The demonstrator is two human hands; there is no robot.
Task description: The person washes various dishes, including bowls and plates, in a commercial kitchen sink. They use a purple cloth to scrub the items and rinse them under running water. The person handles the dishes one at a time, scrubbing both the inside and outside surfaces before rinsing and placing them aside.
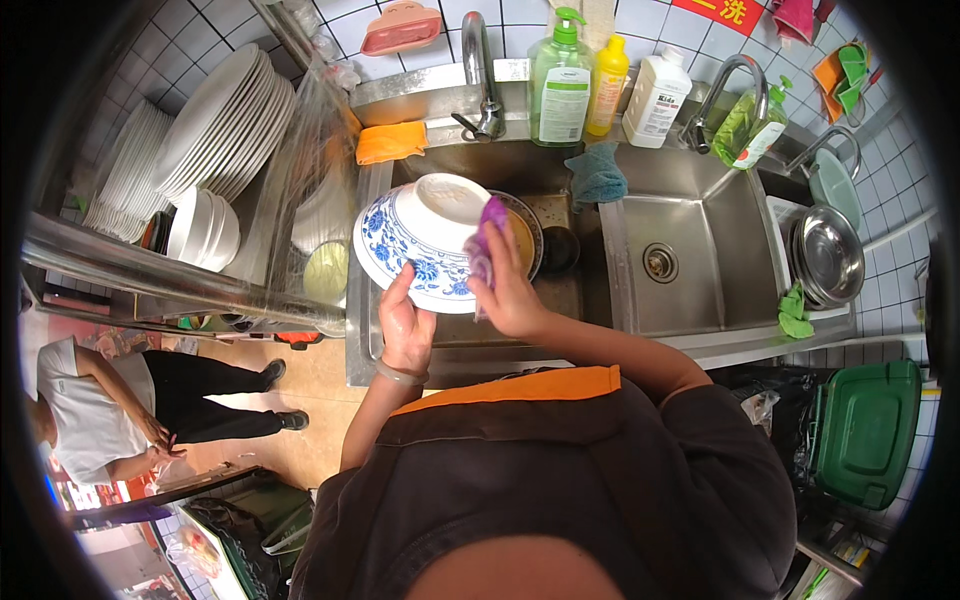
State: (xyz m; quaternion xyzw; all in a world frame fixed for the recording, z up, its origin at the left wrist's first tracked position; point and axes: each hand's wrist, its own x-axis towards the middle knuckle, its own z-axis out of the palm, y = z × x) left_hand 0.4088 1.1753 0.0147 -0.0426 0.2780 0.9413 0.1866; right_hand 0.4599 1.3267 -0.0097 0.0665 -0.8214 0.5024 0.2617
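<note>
A large white porcelain bowl with a blue floral pattern [409, 240] is tilted above the left sink basin, its foot facing up and away from me. My left hand [407, 322] grips the bowl by its near rim, thumb on the patterned outside. In my right hand [508, 281] is a purple cloth [484, 247], pressed against the bowl's right side. Behind the bowl, partly hidden, another patterned bowl [534, 217] with yellowish contents sits in the left basin [592, 289]. A dark round object [559, 250] lies beside it.
Steel faucets [482, 82] and soap bottles [561, 90] line the sink's back ledge. A teal cloth [598, 175] hangs over the divider by the right basin [675, 225]. Metal bowls [829, 251] stand at right, stacked white plates [225, 127] at left. A person [112, 405] stands at lower left.
</note>
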